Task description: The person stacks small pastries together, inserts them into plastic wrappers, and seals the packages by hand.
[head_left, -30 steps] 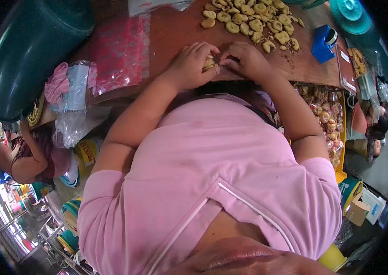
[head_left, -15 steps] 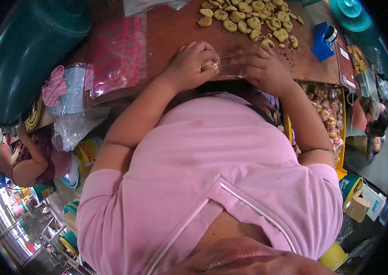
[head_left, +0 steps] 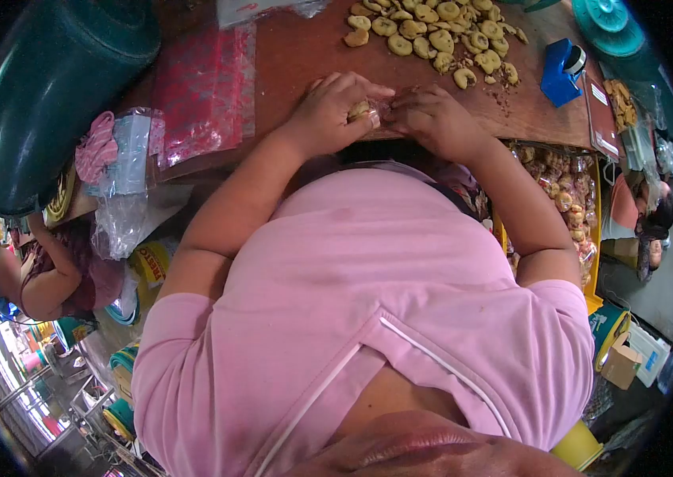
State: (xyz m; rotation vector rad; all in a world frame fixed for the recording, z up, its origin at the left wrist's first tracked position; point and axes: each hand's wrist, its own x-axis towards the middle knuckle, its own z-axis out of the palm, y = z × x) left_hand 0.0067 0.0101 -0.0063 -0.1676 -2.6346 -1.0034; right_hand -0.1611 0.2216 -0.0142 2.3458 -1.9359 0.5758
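Note:
At the table edge in front of my body, my left hand [head_left: 335,113] is closed around a clear plastic bag of cookies [head_left: 361,110]. Pale round shapes show through the plastic between thumb and fingers. Close on its right, my right hand [head_left: 436,122] has its fingers pinched together at the bag's end, though the plastic under them is mostly hidden. Beyond both hands lies a loose heap of round golden cookies [head_left: 441,38], with crumbs on the brown table [head_left: 305,60]. A blue tape dispenser [head_left: 564,73] stands to the right of the heap.
Flat pink-printed plastic bags [head_left: 203,91] lie on the table's left side. A large dark green container [head_left: 58,103] stands at far left, near another person [head_left: 46,274]. Below the table's right side is a yellow crate [head_left: 595,262] of packed cookies [head_left: 567,187].
My right hand has moved left, close to my left hand. The clear plastic stretched between the hands is now gathered up. My left hand stays nearly in place around the bag.

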